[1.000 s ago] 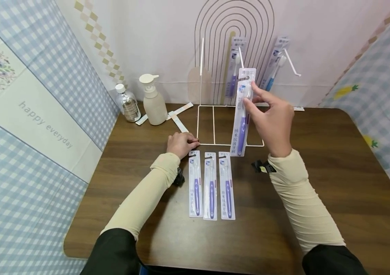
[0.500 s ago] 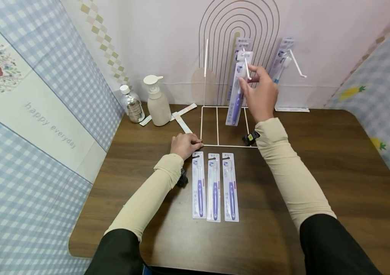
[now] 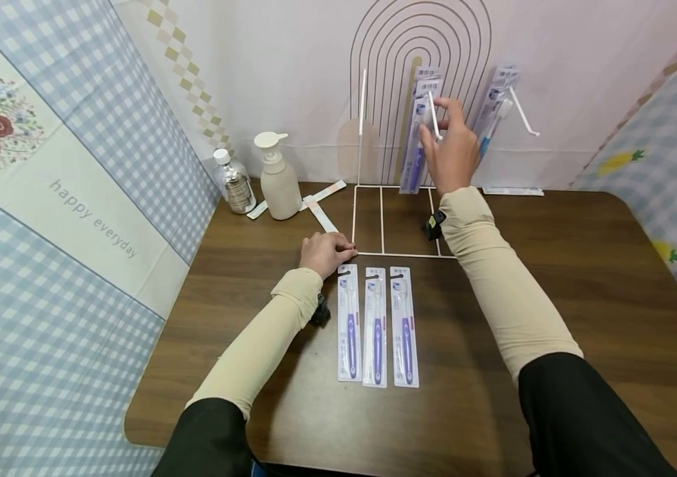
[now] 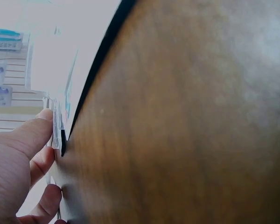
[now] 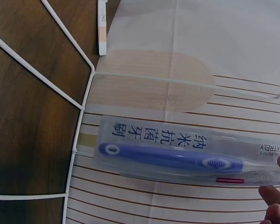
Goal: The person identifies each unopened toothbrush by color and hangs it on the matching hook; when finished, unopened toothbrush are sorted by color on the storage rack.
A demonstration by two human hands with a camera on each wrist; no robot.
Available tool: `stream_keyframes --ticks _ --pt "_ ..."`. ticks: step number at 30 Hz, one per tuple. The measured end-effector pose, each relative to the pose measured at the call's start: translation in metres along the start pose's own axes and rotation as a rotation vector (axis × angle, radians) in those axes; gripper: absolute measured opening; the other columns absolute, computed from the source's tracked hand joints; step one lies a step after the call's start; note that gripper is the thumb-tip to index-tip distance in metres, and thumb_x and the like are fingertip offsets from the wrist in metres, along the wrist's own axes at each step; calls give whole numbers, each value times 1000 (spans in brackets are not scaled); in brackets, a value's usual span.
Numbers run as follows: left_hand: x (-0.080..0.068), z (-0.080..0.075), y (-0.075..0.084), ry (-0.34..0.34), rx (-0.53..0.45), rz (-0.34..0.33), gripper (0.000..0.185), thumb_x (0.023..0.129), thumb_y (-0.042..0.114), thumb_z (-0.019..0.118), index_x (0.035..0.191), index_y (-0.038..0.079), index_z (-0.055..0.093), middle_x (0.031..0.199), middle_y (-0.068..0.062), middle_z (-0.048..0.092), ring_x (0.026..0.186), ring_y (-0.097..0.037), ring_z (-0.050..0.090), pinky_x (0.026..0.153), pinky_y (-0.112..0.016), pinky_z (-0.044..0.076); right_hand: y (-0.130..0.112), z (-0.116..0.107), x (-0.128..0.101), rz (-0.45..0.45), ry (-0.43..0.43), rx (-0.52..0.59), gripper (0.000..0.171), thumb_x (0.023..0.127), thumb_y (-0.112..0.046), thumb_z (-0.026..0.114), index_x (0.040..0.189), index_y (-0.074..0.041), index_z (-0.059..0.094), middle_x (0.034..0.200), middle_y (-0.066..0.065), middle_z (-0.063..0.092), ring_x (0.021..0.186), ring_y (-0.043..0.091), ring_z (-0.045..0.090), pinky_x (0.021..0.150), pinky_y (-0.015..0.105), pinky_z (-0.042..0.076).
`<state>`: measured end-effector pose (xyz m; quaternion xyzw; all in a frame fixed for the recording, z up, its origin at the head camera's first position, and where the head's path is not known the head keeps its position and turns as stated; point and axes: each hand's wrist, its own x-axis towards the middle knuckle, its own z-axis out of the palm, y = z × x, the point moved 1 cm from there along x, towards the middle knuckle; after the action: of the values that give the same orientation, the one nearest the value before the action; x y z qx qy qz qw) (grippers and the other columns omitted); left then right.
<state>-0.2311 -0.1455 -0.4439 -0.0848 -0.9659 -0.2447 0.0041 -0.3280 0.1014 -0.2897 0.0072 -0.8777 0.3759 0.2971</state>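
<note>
My right hand [image 3: 456, 151] pinches the edge of a packaged purple toothbrush [image 5: 172, 156], whose card hangs on the middle hook [image 3: 434, 116] of a white wire rack [image 3: 382, 222]. Another packaged toothbrush is behind it, mostly hidden. At the rack's front left corner, my left hand [image 3: 322, 253] pinches the wire. Three more packaged purple toothbrushes, the left one [image 3: 348, 324], the middle one [image 3: 375, 328] and the right one [image 3: 404, 328], lie side by side in front of the rack. A packaged blue toothbrush [image 3: 496, 109] hangs from the right hook [image 3: 523, 112].
A pump bottle [image 3: 280, 182] and a clear bottle with a white cap [image 3: 234, 182] stand left of the rack. White strips [image 3: 322, 215] lie near them, and another strip [image 3: 513, 191] lies at the back right. The left hook [image 3: 362, 103] bears no package.
My right hand has moved the packaged toothbrush up and back, onto the middle hook and along it toward the one behind. The left hand has stayed at the rack's corner.
</note>
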Motion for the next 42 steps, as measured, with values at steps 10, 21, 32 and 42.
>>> stream_keyframes --ticks 10,21,32,42 --pt "-1 0 2 5 18 -10 20 97 41 77 110 28 86 115 12 78 105 -23 68 89 -44 42 17 -16 -29 8 -4 58 43 98 -26 77 139 -22 63 115 4 78 80 28 64 71 32 38" --pt "1 -4 4 13 13 -5 20 98 40 76 109 27 86 112 11 78 104 -24 68 90 -45 40 54 -32 -128 -74 -196 124 30 97 -25 78 123 -11 75 90 11 76 63 22 57 68 36 39" --pt "2 -3 5 2 15 1 21 98 41 76 110 27 86 113 11 78 104 -24 68 90 -45 41 81 -30 -217 58 -656 72 43 98 -29 77 135 -9 70 83 2 71 66 17 56 73 40 45" --pt "0 -2 1 1 21 -6 21 98 42 77 111 28 86 113 12 78 105 -24 68 91 -46 41 85 -24 -229 82 -745 13 43 94 -32 82 131 -11 71 78 0 64 67 17 53 68 37 42"
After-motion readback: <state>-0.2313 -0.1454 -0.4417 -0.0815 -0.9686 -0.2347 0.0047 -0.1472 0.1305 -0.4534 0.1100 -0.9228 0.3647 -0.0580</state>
